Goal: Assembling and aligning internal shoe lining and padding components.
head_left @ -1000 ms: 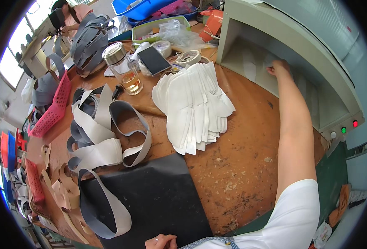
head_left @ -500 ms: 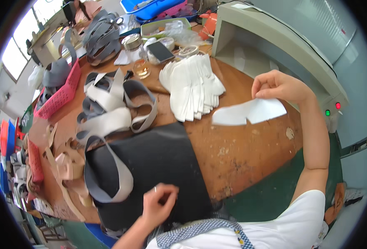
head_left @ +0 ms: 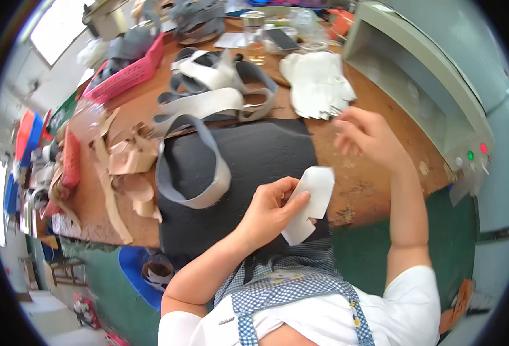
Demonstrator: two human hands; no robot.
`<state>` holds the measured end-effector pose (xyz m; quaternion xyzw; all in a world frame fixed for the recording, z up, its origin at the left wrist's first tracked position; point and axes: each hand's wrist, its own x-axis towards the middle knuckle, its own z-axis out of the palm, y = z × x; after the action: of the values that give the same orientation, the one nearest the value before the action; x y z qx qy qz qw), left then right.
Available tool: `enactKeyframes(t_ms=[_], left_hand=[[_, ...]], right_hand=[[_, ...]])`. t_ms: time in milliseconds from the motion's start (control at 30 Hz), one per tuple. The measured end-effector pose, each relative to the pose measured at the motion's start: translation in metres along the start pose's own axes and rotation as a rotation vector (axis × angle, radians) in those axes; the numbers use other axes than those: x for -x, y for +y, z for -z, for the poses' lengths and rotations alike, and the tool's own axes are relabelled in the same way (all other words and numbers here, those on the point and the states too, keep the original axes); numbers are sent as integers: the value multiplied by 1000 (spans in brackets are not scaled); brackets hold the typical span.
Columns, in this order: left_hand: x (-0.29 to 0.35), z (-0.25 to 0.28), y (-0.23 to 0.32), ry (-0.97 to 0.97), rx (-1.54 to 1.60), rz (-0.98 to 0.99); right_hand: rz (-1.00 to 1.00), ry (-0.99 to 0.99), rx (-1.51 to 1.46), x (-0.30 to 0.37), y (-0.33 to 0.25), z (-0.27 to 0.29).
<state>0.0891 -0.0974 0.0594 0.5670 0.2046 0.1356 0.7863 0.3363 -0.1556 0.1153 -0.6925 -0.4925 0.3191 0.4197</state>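
Observation:
My left hand point(head_left: 271, 210) pinches a flat white cut piece point(head_left: 315, 199) between thumb and fingers, over the dark front of the table. The piece is stiff-looking, with a small notch in one edge, and stands tilted. My right hand point(head_left: 366, 137) hovers to the right, fingers loosely bent and apart, slightly blurred, with nothing visible in them. Just beyond it lies a fanned stack of white cut pieces point(head_left: 316, 83). Under and beside my left hand spreads a black mat point(head_left: 260, 153), on which a grey-and-white strap loop point(head_left: 211, 187) rests.
More grey-white straps point(head_left: 208, 101) lie behind the mat, beige strips point(head_left: 130, 158) at left. A pink basket point(head_left: 130, 78) holds grey material. At right stands a beige machine point(head_left: 433, 75) with green and red lights. A phone point(head_left: 280, 40) sits at the back.
The white piece has passed from my right hand to my left, which rose from the mat. My right hand now holds nothing visible. The view has shifted, showing more of my lap.

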Motion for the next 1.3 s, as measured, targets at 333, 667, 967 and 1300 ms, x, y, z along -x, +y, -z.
enactKeyframes(t_ms=[333,667,967,1300], left_hand=[[49,18,12,180,-317,-351],[56,64,5,386,-1085,-682],[40,93,2,647,-890,-15],[62,98,-4,521,-168,-85]], right_hand=[[-357,-395,-1351,89,35,-144],[-374,-170,-1066,71,34,-147],[-18,-63,-898,30,1,-184],[73,-25,-688,18,-7,-204]])
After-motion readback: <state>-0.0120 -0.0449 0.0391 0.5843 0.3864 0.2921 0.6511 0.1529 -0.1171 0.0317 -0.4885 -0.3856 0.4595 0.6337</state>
